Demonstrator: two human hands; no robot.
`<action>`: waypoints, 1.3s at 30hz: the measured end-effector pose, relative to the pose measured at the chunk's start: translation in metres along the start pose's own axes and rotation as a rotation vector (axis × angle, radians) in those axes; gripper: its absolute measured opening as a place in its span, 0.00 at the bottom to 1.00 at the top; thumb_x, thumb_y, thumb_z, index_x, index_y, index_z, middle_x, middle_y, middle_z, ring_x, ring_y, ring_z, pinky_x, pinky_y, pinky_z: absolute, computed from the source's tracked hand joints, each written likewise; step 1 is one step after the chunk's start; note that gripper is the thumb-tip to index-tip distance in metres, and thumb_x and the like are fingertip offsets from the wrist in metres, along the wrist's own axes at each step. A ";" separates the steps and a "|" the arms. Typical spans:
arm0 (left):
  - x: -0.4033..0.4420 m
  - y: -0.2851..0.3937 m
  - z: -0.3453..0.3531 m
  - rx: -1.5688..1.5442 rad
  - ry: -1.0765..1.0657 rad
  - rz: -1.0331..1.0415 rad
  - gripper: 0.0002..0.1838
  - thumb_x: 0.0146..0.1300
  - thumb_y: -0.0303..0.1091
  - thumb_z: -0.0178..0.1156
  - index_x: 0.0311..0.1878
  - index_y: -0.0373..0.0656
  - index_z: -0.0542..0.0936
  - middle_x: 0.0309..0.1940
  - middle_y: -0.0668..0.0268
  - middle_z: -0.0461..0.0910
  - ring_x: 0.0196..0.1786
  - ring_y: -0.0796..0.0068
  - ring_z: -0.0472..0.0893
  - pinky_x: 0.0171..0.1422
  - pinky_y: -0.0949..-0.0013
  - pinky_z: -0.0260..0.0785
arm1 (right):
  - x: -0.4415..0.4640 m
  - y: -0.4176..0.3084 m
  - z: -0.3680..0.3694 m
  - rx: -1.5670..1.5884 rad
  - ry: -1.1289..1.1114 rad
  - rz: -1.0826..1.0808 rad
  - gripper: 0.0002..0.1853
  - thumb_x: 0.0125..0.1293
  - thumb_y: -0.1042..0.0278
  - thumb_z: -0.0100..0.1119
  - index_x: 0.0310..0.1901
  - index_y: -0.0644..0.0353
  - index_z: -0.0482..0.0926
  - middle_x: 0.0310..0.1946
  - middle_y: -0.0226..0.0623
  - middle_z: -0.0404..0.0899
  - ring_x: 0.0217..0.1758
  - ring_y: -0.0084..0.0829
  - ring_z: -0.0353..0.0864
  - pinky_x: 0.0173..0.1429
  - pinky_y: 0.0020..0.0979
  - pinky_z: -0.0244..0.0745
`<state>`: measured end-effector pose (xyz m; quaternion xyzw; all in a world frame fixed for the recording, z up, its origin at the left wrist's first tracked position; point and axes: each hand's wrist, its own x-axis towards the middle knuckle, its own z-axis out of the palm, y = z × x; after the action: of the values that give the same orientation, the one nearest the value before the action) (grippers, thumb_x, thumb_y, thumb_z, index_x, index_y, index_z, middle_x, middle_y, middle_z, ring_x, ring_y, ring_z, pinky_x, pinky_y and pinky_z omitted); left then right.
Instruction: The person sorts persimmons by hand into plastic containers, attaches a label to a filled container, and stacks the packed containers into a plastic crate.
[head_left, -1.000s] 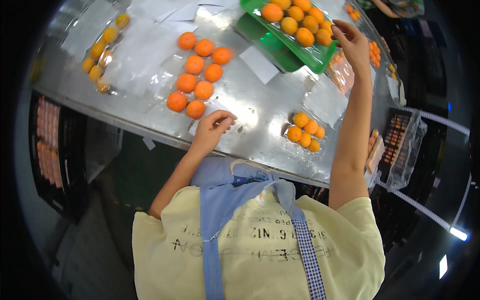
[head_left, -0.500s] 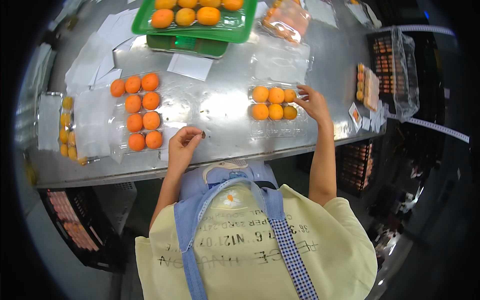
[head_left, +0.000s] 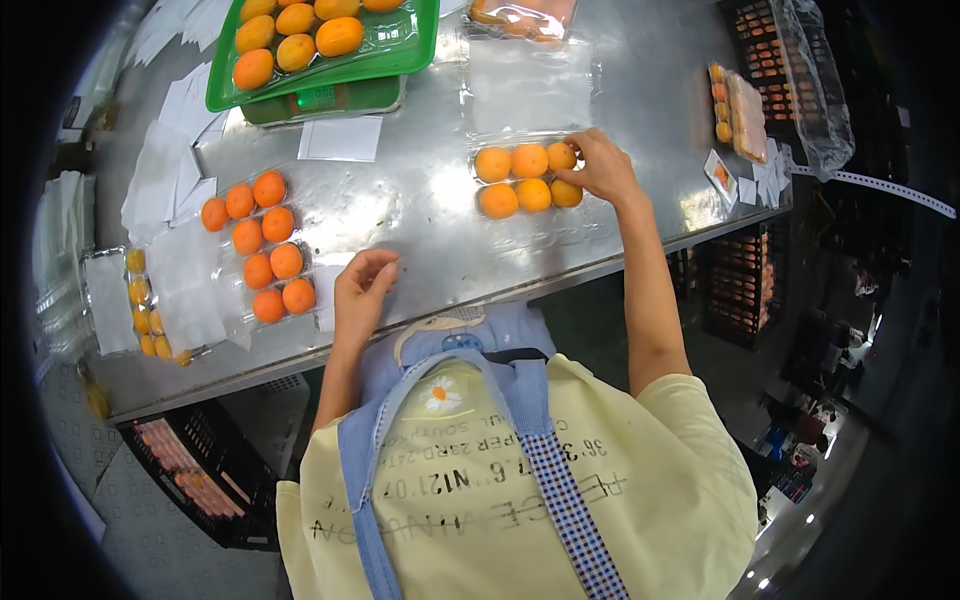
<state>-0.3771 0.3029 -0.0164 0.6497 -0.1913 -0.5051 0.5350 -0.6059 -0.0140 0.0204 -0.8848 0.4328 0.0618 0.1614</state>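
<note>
My right hand [head_left: 602,168] has its thumb and fingers around an orange [head_left: 561,156] at the right end of the far row. That orange sits in a clear plastic tray [head_left: 487,222] with two rows of oranges. Behind the tray, its transparent lid [head_left: 530,85] lies spread out on the metal table. My left hand [head_left: 362,290] hovers near the table's front edge, fingers curled and thumb a little apart, with nothing visible between them. To its left is another clear tray with several deeper-coloured oranges [head_left: 285,261].
A green tray of oranges [head_left: 424,45] rests on a green scale [head_left: 345,97]. White paper sheets [head_left: 160,165] lie at left, beside a pack of yellowish fruit [head_left: 143,305]. A packed tray [head_left: 742,115] sits at right. Black crates [head_left: 205,470] of fruit stand below the table.
The view has turned and shifted, so the table appears tilted. My right hand has closed further around the end orange. The small dark bit by my left fingertips no longer shows.
</note>
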 end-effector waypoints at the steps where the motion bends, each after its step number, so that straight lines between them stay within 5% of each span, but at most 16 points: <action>1: 0.002 0.000 -0.001 0.001 -0.001 0.005 0.08 0.65 0.29 0.59 0.46 0.42 0.80 0.35 0.72 0.80 0.36 0.84 0.76 0.40 0.79 0.69 | 0.001 0.002 -0.001 -0.004 -0.006 -0.011 0.25 0.49 0.55 0.69 0.48 0.58 0.80 0.45 0.40 0.79 0.46 0.41 0.80 0.50 0.37 0.75; 9: 0.006 -0.004 -0.001 -0.035 0.019 0.003 0.07 0.65 0.28 0.59 0.45 0.41 0.80 0.35 0.72 0.80 0.36 0.84 0.76 0.40 0.79 0.68 | -0.006 0.010 -0.004 0.125 -0.035 0.009 0.27 0.49 0.58 0.71 0.49 0.61 0.75 0.44 0.39 0.79 0.45 0.35 0.80 0.50 0.33 0.76; 12: 0.008 -0.007 -0.001 -0.044 0.039 -0.001 0.07 0.65 0.28 0.59 0.45 0.41 0.80 0.34 0.72 0.80 0.35 0.84 0.75 0.40 0.79 0.67 | -0.013 0.016 0.003 0.816 0.030 0.097 0.26 0.55 0.66 0.69 0.54 0.64 0.73 0.47 0.38 0.78 0.50 0.31 0.79 0.55 0.32 0.76; 18: 0.012 -0.011 0.001 -0.057 0.043 -0.009 0.07 0.65 0.27 0.59 0.45 0.41 0.80 0.34 0.73 0.80 0.34 0.85 0.74 0.39 0.79 0.67 | -0.029 -0.018 -0.008 1.311 0.160 -0.091 0.26 0.55 0.79 0.67 0.56 0.64 0.71 0.52 0.35 0.73 0.58 0.28 0.74 0.61 0.30 0.75; 22: 0.015 -0.013 0.003 -0.068 0.043 -0.013 0.07 0.64 0.27 0.59 0.44 0.41 0.80 0.33 0.73 0.79 0.34 0.85 0.74 0.39 0.79 0.67 | -0.022 -0.043 -0.012 1.126 0.242 -0.250 0.28 0.55 0.82 0.65 0.59 0.66 0.68 0.53 0.39 0.72 0.58 0.32 0.74 0.62 0.32 0.74; 30: 0.023 -0.025 0.003 -0.011 0.027 -0.014 0.07 0.64 0.27 0.59 0.45 0.41 0.81 0.32 0.70 0.81 0.35 0.82 0.78 0.42 0.76 0.70 | 0.068 -0.142 -0.058 0.888 0.404 -0.419 0.27 0.50 0.66 0.74 0.51 0.63 0.76 0.42 0.33 0.78 0.47 0.26 0.79 0.47 0.28 0.78; 39: 0.023 -0.039 -0.006 0.055 0.038 -0.017 0.08 0.63 0.28 0.59 0.45 0.41 0.80 0.36 0.64 0.83 0.38 0.76 0.81 0.45 0.72 0.72 | 0.165 -0.192 -0.056 0.207 0.279 -0.461 0.29 0.47 0.53 0.73 0.48 0.62 0.78 0.42 0.40 0.82 0.43 0.38 0.82 0.46 0.37 0.76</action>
<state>-0.3737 0.3020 -0.0619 0.6753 -0.1895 -0.4916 0.5162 -0.3552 -0.0461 0.0761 -0.9385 0.2424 -0.1433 0.1998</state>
